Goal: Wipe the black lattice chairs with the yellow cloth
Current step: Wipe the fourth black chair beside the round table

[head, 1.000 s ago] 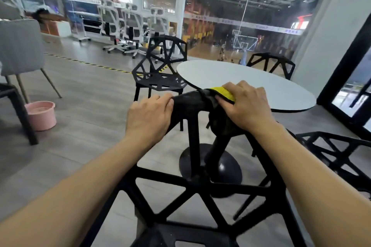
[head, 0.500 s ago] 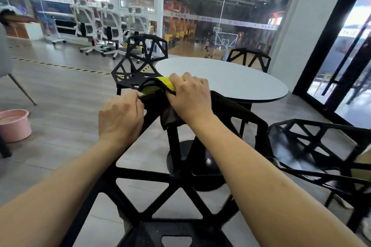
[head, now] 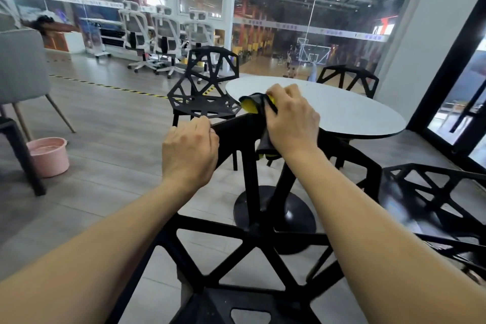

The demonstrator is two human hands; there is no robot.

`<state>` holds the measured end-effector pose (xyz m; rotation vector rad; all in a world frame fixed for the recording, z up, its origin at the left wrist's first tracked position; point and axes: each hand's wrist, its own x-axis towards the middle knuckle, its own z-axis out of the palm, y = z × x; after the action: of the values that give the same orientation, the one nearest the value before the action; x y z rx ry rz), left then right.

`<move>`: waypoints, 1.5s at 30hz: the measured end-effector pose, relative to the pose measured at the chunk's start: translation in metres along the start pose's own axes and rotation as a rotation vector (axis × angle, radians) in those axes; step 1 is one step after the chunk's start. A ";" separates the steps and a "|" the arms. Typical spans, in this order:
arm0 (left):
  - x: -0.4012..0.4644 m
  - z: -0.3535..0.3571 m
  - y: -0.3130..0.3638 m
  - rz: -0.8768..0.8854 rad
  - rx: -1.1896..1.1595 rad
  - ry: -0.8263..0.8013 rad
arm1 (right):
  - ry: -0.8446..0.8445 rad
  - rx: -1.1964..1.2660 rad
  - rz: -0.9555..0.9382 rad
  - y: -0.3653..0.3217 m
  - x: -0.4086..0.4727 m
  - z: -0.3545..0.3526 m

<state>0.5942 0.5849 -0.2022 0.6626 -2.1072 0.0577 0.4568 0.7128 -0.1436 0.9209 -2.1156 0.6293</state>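
A black lattice chair stands right in front of me, its back toward me. My left hand grips the left end of its top rail. My right hand grips the yellow cloth, which is wrapped over the top rail near its middle; a dark part of the cloth hangs down behind the rail. Three more black lattice chairs stand around the table: one at the far left, one at the far side, one at the right.
A round white table on a black pedestal base stands just beyond the chair. A pink bucket sits on the grey floor at the left, beside a grey upholstered chair. White office chairs line the back.
My right hand has slid the cloth along the top rail, first left toward my left hand, then back a little. The view has swung right and then left again.
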 end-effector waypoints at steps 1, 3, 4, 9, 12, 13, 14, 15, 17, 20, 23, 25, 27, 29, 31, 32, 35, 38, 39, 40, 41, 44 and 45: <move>0.000 0.001 -0.001 0.003 0.001 -0.005 | 0.011 0.008 -0.013 -0.013 0.001 0.004; -0.001 0.000 -0.003 0.008 0.011 0.000 | 0.004 0.023 -0.044 -0.037 0.002 0.012; -0.001 0.000 -0.003 0.012 0.010 0.001 | -0.005 0.024 -0.088 -0.045 0.001 0.013; -0.001 0.003 -0.002 -0.001 0.024 0.040 | -0.083 -0.056 -0.370 -0.028 -0.003 0.011; -0.001 0.004 -0.002 0.013 0.029 0.067 | -0.075 -0.053 -0.175 0.004 -0.003 0.003; -0.001 0.005 -0.002 0.020 0.029 0.070 | -0.061 -0.062 -0.081 0.023 -0.004 0.000; -0.001 0.005 -0.002 0.024 0.028 0.073 | -0.050 -0.073 0.007 0.046 -0.007 -0.005; -0.001 0.005 -0.001 0.019 0.026 0.079 | -0.046 -0.086 0.079 0.067 -0.012 -0.011; -0.001 0.005 0.002 0.007 0.019 0.093 | -0.057 -0.121 0.172 0.097 -0.024 -0.024; -0.002 0.005 0.000 -0.015 -0.009 0.099 | -0.059 -0.132 0.296 0.107 -0.035 -0.033; -0.001 0.005 0.001 -0.052 -0.049 0.068 | -0.002 -0.167 0.338 0.095 -0.032 -0.027; 0.000 0.005 0.002 -0.069 -0.060 0.047 | 0.029 -0.180 0.269 0.075 -0.024 -0.017; 0.001 0.003 0.000 -0.072 -0.060 0.021 | 0.047 -0.177 0.225 0.052 -0.013 -0.004; 0.002 0.004 -0.002 -0.072 -0.049 -0.001 | 0.061 -0.167 0.190 0.037 -0.005 0.005; 0.003 0.005 -0.002 -0.064 -0.036 0.007 | 0.069 -0.143 0.139 0.026 0.000 0.011; 0.003 0.005 0.000 -0.060 -0.033 0.016 | 0.064 -0.144 0.108 0.019 0.002 0.013; 0.002 0.005 0.000 -0.047 -0.026 0.054 | 0.022 -0.126 -0.016 -0.023 0.003 0.022; 0.001 0.008 -0.005 -0.020 -0.024 0.062 | 0.000 -0.077 -0.122 -0.067 0.001 0.030; 0.002 0.009 -0.006 -0.019 -0.023 0.071 | -0.013 -0.068 -0.141 -0.073 0.000 0.031; 0.001 0.010 -0.006 -0.017 -0.020 0.082 | -0.027 -0.060 -0.148 -0.074 0.000 0.031; 0.000 0.011 -0.005 -0.013 -0.016 0.090 | -0.041 -0.048 -0.151 -0.071 0.000 0.030; -0.002 0.013 -0.005 0.012 -0.008 0.106 | -0.066 -0.049 -0.199 -0.054 -0.002 0.023; -0.002 0.013 -0.005 0.017 -0.008 0.107 | -0.062 -0.047 -0.188 -0.047 -0.002 0.021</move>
<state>0.5876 0.5773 -0.2125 0.6239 -2.0095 0.0918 0.4850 0.6704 -0.1514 1.1098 -2.0587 0.4591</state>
